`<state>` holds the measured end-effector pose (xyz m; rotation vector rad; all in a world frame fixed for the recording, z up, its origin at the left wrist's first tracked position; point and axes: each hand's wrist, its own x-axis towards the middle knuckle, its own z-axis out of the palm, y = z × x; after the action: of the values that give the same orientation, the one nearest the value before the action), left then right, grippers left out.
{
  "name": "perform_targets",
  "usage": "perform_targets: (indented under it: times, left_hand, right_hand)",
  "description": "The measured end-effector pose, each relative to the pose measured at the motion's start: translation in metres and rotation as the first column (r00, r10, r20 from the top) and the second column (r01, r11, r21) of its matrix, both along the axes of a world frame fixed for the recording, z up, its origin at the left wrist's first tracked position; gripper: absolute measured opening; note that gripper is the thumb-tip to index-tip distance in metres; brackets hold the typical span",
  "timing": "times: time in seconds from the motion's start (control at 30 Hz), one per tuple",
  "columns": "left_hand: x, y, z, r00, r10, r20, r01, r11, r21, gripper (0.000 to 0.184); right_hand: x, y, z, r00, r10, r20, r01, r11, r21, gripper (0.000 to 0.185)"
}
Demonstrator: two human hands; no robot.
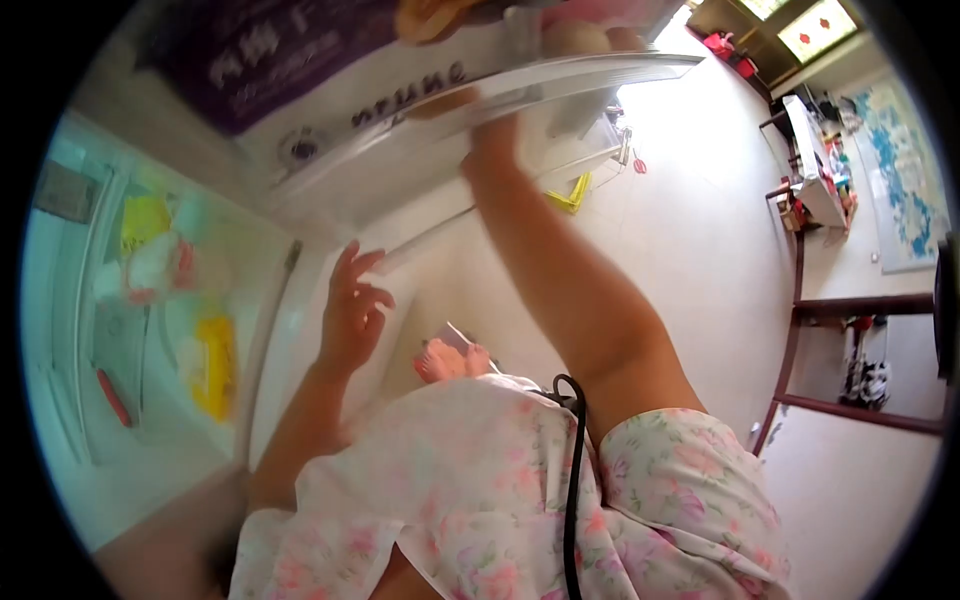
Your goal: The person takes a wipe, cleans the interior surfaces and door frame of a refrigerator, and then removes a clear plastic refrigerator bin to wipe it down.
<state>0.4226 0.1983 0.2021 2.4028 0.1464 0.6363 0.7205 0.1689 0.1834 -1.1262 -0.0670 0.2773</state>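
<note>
My left hand (350, 312) is raised beside the edge of an open fridge (262, 340), its fingers apart and slightly bent, with nothing in them. My right arm stretches up to the clear door shelf (560, 78) at the top of the view. My right hand (490, 140) is at that shelf; its fingers are mostly hidden behind the see-through rim and blurred. A purple package (265, 65) with white lettering lies close to the camera, in or by the door shelf. Whether my right hand grips anything cannot be made out.
Inside the fridge are a yellow bag (145, 222), a white plastic bag with red print (160, 268), a yellow packet (213, 365) and a red slim object (113, 398). A yellow frame-like object (570, 194) lies on the pale floor. A cluttered table (815, 165) stands at right.
</note>
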Motion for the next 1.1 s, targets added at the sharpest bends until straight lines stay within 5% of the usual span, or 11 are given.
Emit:
perform_targets:
  times: [0.13, 0.27, 0.33, 0.37, 0.53, 0.57, 0.67, 0.73, 0.87, 1.0, 1.1]
  left_hand:
    - [0.000, 0.004, -0.001, 1.000, -0.009, -0.005, 0.010, 0.998, 0.058, 0.025]
    - [-0.004, 0.005, 0.001, 0.998, -0.042, -0.036, 0.043, 0.998, 0.040, 0.025]
    - [-0.003, 0.008, -0.001, 0.998, -0.020, -0.056, 0.026, 0.994, 0.110, 0.024]
    - [-0.002, 0.005, -0.001, 0.999, -0.003, -0.036, 0.008, 0.993, 0.116, 0.025]
    - [0.000, 0.005, 0.002, 0.999, 0.011, -0.047, -0.004, 0.989, 0.146, 0.021]
    - [0.001, 0.005, 0.002, 1.000, 0.001, -0.022, 0.001, 0.994, 0.105, 0.019]
    - [0.002, 0.011, 0.001, 0.999, 0.010, -0.033, -0.002, 0.974, 0.227, 0.017]
    - [0.001, 0.011, -0.005, 0.999, 0.018, -0.037, -0.009, 0.977, 0.211, 0.018]
    - [0.000, 0.015, -0.011, 1.000, -0.001, -0.013, 0.003, 0.989, 0.147, 0.018]
    - [0.002, 0.009, -0.002, 0.999, -0.004, -0.054, 0.012, 0.989, 0.148, 0.018]
    - [0.006, 0.008, -0.006, 0.997, 0.050, -0.055, -0.038, 0.981, 0.191, 0.017]
  right_hand:
    - [-0.032, 0.009, 0.011, 0.927, -0.231, 0.296, 0.283, 0.948, -0.147, 0.057]
    - [0.021, -0.025, 0.009, 0.975, 0.095, -0.200, 0.005, 0.894, 0.448, 0.056]
    - [0.017, 0.003, -0.006, 0.996, -0.080, -0.026, 0.084, 0.976, 0.200, 0.057]
    - [-0.026, 0.001, 0.024, 0.961, -0.047, 0.271, 0.112, 0.968, -0.226, 0.063]
    - [-0.016, -0.013, 0.029, 0.931, -0.077, 0.356, 0.239, 0.867, -0.437, 0.071]
    - [0.017, -0.020, 0.016, 0.964, -0.117, 0.240, 0.140, 0.987, -0.082, 0.060]
    - [0.025, -0.009, 0.019, 0.984, -0.079, 0.158, 0.059, 0.990, 0.128, 0.054]
    - [-0.028, 0.007, 0.035, 0.797, -0.337, 0.500, 0.403, 0.915, -0.025, 0.063]
    - [-0.002, -0.017, 0.023, 0.834, -0.174, 0.524, 0.336, 0.913, -0.231, 0.065]
    - [0.022, -0.026, 0.041, 0.977, -0.097, 0.192, 0.093, 0.995, 0.029, 0.062]
    - [-0.024, 0.011, 0.032, 0.755, -0.386, 0.530, 0.490, 0.869, -0.065, 0.057]
